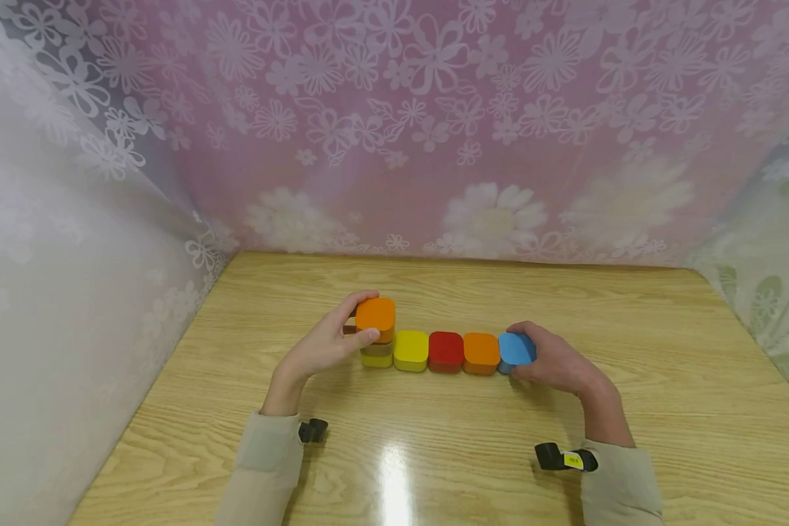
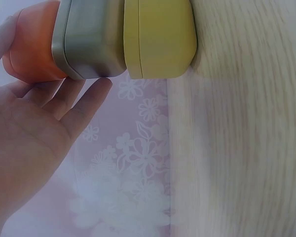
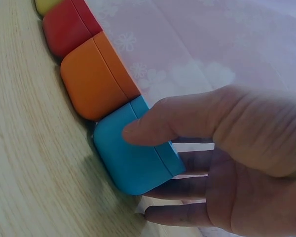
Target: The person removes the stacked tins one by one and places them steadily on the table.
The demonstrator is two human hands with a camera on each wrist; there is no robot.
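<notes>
Small square lidded boxes with rounded corners form a row in the head view. At its left end is a stack: a yellow box (image 2: 160, 39) at the bottom, a grey-gold box (image 2: 94, 39) on it, an orange box (image 1: 375, 315) on top. My left hand (image 1: 325, 345) grips the top orange box between thumb and fingers, with one fingertip touching the grey-gold box. At the right end my right hand (image 1: 561, 359) holds a blue box (image 3: 133, 153), thumb on its near side. The blue box touches a second orange box (image 3: 96, 79).
Between the stack and the blue box stand another yellow box (image 1: 410, 351), a red box (image 1: 446, 352) and the second orange box, side by side. They rest on a wood-grain table (image 1: 434, 446). Flowered cloth (image 1: 394, 146) hangs behind the table and at both sides.
</notes>
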